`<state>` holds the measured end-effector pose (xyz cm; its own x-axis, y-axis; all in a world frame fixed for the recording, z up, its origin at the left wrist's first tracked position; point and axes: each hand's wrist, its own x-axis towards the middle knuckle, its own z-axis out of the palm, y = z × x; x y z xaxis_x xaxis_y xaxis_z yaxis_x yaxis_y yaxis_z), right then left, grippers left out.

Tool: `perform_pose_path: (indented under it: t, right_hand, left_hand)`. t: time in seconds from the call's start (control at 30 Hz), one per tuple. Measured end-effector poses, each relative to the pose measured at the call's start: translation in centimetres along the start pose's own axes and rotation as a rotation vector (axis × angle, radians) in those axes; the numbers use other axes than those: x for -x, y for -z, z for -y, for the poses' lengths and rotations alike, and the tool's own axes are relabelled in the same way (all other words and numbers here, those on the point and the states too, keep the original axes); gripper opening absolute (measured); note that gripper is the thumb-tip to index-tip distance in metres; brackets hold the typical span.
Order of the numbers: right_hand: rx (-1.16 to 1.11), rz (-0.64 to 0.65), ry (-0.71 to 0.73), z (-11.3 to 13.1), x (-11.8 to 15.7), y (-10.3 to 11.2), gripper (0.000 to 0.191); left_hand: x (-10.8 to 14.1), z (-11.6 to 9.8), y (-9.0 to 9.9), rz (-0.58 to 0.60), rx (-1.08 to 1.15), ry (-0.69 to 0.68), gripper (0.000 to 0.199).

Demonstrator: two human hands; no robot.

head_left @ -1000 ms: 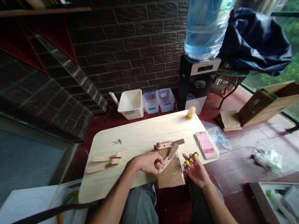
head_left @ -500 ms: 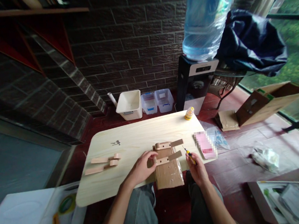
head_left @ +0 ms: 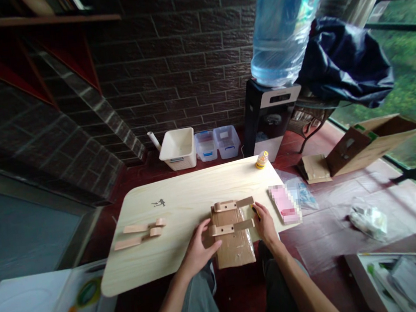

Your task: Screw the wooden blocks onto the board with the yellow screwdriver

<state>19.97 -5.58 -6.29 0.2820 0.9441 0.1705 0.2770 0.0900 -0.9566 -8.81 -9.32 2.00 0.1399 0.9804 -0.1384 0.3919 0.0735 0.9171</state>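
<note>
My left hand (head_left: 199, 247) has its thumb and fingers apart around the curled left end of the nearer wooden strip (head_left: 224, 230); whether it touches the wood I cannot tell. That strip, with dark holes, lies across a tape-wrapped cardboard piece (head_left: 236, 253) at the table's front edge. Just behind it on the cardboard is a similar wooden strip (head_left: 229, 206). Between the right ends of both strips, my right hand (head_left: 266, 224) is closed around a small yellow-and-black screwdriver (head_left: 255, 211), mostly covered by the fingers.
Two more curled wooden strips (head_left: 138, 234) lie left on the pale table (head_left: 181, 189), with small metal pieces (head_left: 159, 202) behind them. A yellow-based clear bottle (head_left: 262, 160) and a pink box (head_left: 284, 205) stand right. Beyond are plastic bins (head_left: 177, 149) and a water dispenser (head_left: 269, 114).
My right hand has moved left with the screwdriver, up to the strips' ends. My left hand's thumb and fingers have spread apart, and the nearer strip has shifted slightly left on the cardboard.
</note>
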Motion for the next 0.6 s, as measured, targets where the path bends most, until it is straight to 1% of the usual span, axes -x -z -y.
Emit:
perform_pose_path:
  t: [0.07,0.13,0.17,0.33,0.47,0.6]
  right_hand:
    - [0.014,0.007,0.019,-0.2,0.0,-0.3,0.04]
    - [0.012,0.01,0.027,-0.3,0.2,-0.2,0.041]
    - [0.01,0.012,0.026,-0.3,0.4,-0.1,0.042]
    - [0.032,0.007,0.014,0.0,2.1,1.6,0.041]
    - [0.044,0.037,0.003,0.2,3.4,2.6,0.043]
    - [0.032,0.027,-0.017,0.6,3.3,2.5,0.041]
  left_hand:
    - [0.1,0.3,-0.7,0.007,0.109,0.038,0.08]
    - [0.0,0.5,-1.6,0.019,0.18,0.041,0.082]
    - [0.0,0.6,-2.1,0.006,0.206,0.035,0.082]
    - [-0.6,1.4,-4.3,-0.146,0.253,0.05,0.083]
    - [-1.0,1.7,-5.7,-0.199,0.203,0.099,0.084]
    - [-0.9,1.1,-6.7,-0.268,0.121,0.128,0.081]
